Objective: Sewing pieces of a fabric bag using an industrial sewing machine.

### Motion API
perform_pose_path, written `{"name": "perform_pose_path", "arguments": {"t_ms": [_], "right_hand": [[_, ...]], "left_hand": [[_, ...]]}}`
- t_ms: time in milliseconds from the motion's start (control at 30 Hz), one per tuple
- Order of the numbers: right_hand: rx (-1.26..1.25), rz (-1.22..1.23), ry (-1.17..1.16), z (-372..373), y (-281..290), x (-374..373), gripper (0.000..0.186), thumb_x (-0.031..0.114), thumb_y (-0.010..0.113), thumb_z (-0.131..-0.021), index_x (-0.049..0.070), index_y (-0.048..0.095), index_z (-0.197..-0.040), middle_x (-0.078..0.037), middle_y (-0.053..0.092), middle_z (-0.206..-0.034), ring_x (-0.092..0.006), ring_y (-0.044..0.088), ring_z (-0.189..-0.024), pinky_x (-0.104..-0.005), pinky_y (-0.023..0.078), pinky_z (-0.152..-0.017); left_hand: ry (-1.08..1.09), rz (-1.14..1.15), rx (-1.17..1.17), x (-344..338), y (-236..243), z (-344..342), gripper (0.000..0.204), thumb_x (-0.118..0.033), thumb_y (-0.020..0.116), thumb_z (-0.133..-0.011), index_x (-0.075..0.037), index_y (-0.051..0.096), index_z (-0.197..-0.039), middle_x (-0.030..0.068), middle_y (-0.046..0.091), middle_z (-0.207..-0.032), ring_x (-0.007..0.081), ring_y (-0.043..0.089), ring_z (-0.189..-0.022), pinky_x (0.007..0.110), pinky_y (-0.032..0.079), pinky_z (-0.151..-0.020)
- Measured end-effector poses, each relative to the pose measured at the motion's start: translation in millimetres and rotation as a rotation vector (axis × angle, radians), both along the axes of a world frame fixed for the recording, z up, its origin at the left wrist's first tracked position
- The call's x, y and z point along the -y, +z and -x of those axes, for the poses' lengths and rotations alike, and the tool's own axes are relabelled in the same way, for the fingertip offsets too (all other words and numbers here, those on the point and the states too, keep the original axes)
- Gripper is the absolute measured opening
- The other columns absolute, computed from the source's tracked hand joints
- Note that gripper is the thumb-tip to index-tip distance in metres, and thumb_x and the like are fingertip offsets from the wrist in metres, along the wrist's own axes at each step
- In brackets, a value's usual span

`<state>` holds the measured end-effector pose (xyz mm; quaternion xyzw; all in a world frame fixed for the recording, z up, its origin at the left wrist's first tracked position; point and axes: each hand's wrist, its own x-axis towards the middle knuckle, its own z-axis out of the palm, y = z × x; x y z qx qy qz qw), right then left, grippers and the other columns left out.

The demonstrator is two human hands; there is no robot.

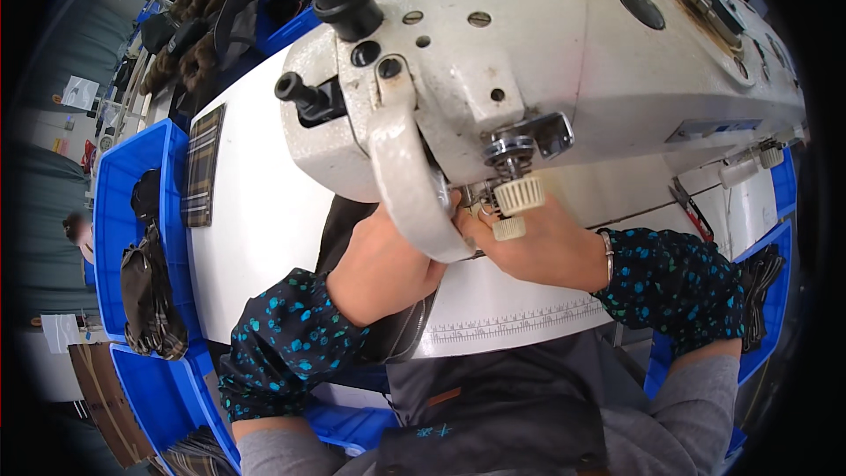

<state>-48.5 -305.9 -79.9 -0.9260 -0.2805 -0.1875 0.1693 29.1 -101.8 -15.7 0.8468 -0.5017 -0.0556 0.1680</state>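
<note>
White sewing machine (pixel 520 53) over a white table (pixel 242 278). Dark cloth (pixel 339 231) lies on the table, running under my left hand (pixel 388 257) — fingers bent, tips hidden; grip cannot be told. My right hand (pixel 548 249) sits beside it — grip likewise unclear. Red-and-black tool (pixel 694 213) lies farther right.

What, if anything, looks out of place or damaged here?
Nothing looks spilled or broken. Brownish stains mark the white sewing machine, suggesting wear, and dark cloth seems to overhang the upper left-hand blue bin untidily.
</note>
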Motion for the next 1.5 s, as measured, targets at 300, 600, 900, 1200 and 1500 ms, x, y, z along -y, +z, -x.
{"name": "perform_pose_path", "arguments": {"t_ms": [300, 600, 900, 1200, 1500], "right_hand": [[-0.105, -0.025, -0.013, -4, -3, 2, 0.010, 0.014, 0.068, -0.079, 0.008, 0.067, -0.071, -0.010, 0.059, -0.072, -0.0256, 0.066, -0.063, -0.0399, 0.050, -0.054], [-0.010, -0.011, -0.023, -3, -5, 6, 0.011, 0.013, 0.069, -0.077, 0.006, 0.066, -0.071, -0.010, 0.059, -0.068, -0.0277, 0.065, -0.059, -0.0406, 0.049, -0.051], [0.113, -0.053, -0.003, -2, 3, -2, 0.022, 0.014, 0.067, -0.078, 0.006, 0.070, -0.098, -0.007, 0.056, -0.066, -0.0233, 0.060, -0.055, -0.0369, 0.047, -0.050], [0.357, 0.092, 0.194, 15, 13, -8, 0.014, 0.019, 0.064, -0.073, 0.008, 0.067, -0.080, -0.002, 0.056, -0.076, -0.0128, 0.056, -0.061, -0.0265, 0.042, -0.050], [0.168, 0.108, 0.371, 40, 23, -14, 0.016, 0.023, 0.063, -0.073, 0.008, 0.063, -0.070, -0.002, 0.050, -0.068, -0.0142, 0.054, -0.059, -0.0275, 0.040, -0.050]], "left_hand": [[0.016, 0.070, 0.019, 1, 0, 3, 0.030, -0.012, 0.068, -0.087, 0.000, 0.068, -0.114, 0.0211, 0.064, -0.096, 0.0415, 0.065, -0.082, 0.047, 0.054, -0.070], [0.048, 0.167, -0.094, -8, -10, 12, 0.023, -0.008, 0.063, -0.094, 0.004, 0.071, -0.112, 0.0199, 0.065, -0.104, 0.0396, 0.065, -0.084, 0.045, 0.052, -0.074], [0.006, 0.404, -0.095, -18, 4, 5, 0.006, -0.003, 0.071, -0.076, -0.006, 0.066, -0.075, 0.0072, 0.067, -0.091, 0.0296, 0.061, -0.083, 0.038, 0.052, -0.071], [-0.023, -0.034, 0.293, -18, -1, 28, 0.039, -0.012, 0.078, -0.077, -0.014, 0.073, -0.116, -0.0032, 0.069, -0.107, 0.0186, 0.064, -0.095, 0.052, 0.036, -0.099], [-0.156, 0.097, 0.215, -18, -14, 22, 0.035, -0.011, 0.077, -0.072, -0.011, 0.076, -0.107, -0.0004, 0.067, -0.101, 0.0191, 0.064, -0.090, 0.039, 0.043, -0.091]]}}
